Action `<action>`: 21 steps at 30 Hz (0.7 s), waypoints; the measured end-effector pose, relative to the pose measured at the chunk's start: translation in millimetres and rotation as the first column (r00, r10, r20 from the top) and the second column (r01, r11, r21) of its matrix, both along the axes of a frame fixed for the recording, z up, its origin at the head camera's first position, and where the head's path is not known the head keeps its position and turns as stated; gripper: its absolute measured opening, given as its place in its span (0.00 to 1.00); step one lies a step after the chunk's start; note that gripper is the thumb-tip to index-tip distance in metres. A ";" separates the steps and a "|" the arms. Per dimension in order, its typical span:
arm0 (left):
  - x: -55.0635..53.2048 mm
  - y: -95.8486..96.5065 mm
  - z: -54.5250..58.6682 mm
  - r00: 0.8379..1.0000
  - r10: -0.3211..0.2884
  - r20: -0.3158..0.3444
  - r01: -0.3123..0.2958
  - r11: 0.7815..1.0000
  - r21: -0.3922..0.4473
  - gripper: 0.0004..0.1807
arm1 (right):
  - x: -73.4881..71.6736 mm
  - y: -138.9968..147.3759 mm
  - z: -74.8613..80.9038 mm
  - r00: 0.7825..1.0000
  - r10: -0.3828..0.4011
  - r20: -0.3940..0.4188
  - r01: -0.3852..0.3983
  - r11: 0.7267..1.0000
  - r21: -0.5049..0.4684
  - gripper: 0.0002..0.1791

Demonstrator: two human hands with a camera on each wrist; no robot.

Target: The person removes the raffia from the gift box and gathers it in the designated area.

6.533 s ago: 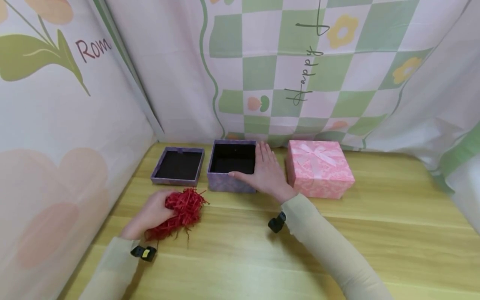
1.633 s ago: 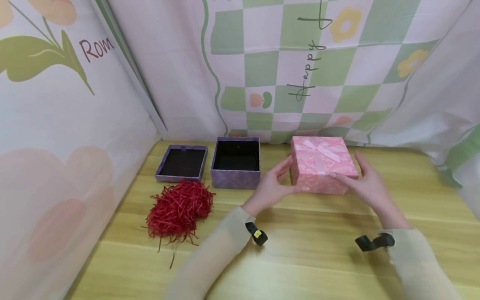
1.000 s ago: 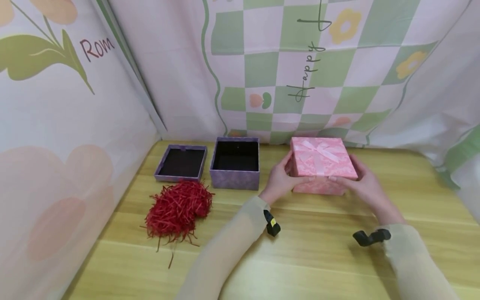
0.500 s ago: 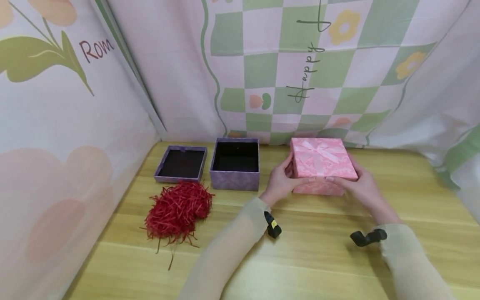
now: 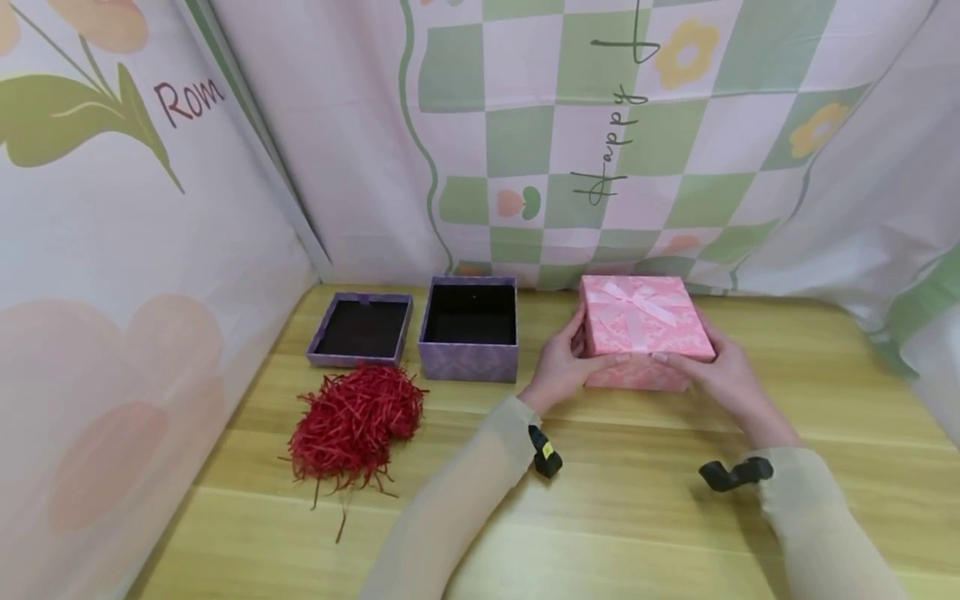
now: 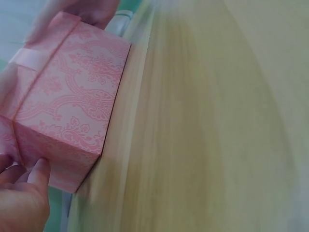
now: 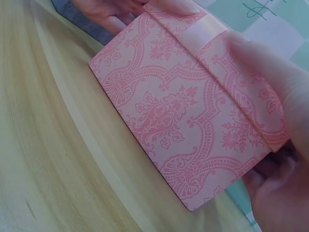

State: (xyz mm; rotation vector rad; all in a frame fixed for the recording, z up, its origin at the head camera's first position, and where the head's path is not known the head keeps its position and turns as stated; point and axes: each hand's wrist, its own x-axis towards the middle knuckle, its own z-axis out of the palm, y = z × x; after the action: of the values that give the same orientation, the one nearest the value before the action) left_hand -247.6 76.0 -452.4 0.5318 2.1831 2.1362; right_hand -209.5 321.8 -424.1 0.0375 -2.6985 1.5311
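Pink box (image 5: 643, 332) sits on the wooden table (image 5: 645, 517), lid on and bow on top — my left hand (image 5: 558, 367) and right hand (image 5: 723, 372) clasp its opposite sides, fingers curled over the lid's edge. I judge the lid not yet lifted. Left of the pink box stands an open purple box (image 5: 468, 329), further left its lid (image 5: 360, 329), and before them a heap of red paper shreds (image 5: 352, 421) — none inside either box.

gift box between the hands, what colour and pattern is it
The gift box is pink with a darker pink paisley-damask print and a pale pink ribbon; the right wrist view shows it best.
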 end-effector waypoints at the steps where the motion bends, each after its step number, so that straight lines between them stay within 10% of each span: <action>1: 0.0 0.0 -0.3 1.000 0.001 0.000 -0.001 1.000 -0.011 0.54 | 0.0 0.2 0.0 1.000 -0.001 -0.002 0.001 1.000 0.001 0.55; 21: 1.8 -1.6 0.5 0.999 0.026 -0.032 -0.029 0.997 -0.072 0.55 | -0.1 1.9 -0.6 1.000 -0.012 -0.013 0.012 1.000 -0.003 0.53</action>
State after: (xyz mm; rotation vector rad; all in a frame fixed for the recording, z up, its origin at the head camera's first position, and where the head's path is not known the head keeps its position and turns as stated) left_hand -245.8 74.4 -451.9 0.5368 2.2878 2.0657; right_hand -209.6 323.7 -424.7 0.0314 -2.6819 1.5256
